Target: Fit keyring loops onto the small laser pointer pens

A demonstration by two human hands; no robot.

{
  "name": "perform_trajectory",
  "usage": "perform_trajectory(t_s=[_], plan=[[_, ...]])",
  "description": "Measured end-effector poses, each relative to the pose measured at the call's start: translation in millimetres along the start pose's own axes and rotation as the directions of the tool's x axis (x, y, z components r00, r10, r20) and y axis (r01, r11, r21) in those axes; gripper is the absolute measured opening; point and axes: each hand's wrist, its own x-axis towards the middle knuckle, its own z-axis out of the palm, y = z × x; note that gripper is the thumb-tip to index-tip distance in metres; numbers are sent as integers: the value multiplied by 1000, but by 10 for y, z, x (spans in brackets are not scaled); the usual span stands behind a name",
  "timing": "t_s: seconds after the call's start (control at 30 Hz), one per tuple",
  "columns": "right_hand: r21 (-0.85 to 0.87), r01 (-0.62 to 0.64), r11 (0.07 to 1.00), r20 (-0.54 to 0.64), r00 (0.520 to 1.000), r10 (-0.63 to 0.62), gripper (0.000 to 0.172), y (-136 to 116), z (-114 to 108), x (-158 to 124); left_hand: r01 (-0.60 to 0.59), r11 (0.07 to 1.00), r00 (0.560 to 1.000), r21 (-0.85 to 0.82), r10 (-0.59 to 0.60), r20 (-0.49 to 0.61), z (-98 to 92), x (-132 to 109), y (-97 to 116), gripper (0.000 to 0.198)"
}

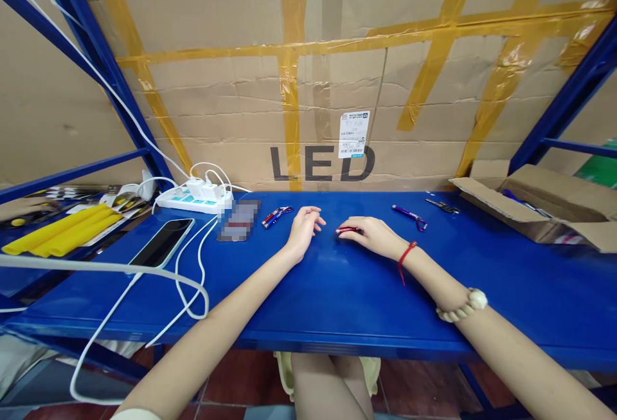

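Over the middle of the blue table, my right hand (369, 235) has its fingers around a small red metallic cylinder (348, 230), whose end sticks out to the left. My left hand (304, 230) is a short way to the left, its fingers loosely curled and apart, with nothing in them. A red and a blue small cylinder with a strap (276, 216) lie beyond it to the left. Another blue cylinder with a strap (409, 217) rests to the right of my right hand, and small scissors (442, 206) lie further right.
A phone (161, 243), a pixelated flat item (240, 220), a white power strip (195, 198) and loose white cables occupy the left side. Yellow tubes (62, 230) lie at far left. An open cardboard box (530, 214) sits at right. Large cardboard (231, 105) stands behind.
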Motion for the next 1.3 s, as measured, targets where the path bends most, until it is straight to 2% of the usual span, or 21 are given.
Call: perform_trajectory(t_s=[0.7, 0.87, 1.13, 1.3], plan=[[13, 41, 999, -59, 997, -40, 34, 6, -8, 0, 5, 999, 1000, 35, -5, 17, 10, -6, -6, 16], [15, 61, 998, -77, 995, -60, 35, 19, 9, 2, -28, 998, 1000, 50, 27, 13, -2, 14, -45, 18], [32, 56, 998, -57, 997, -54, 37, 20, 5, -1, -193, 981, 981, 22, 194, -24, -56, 18, -38, 47], [32, 46, 998, -53, 998, -45, 35, 11, -6, -4, -122, 992, 992, -17, 123, 32, -61, 25, -27, 54]])
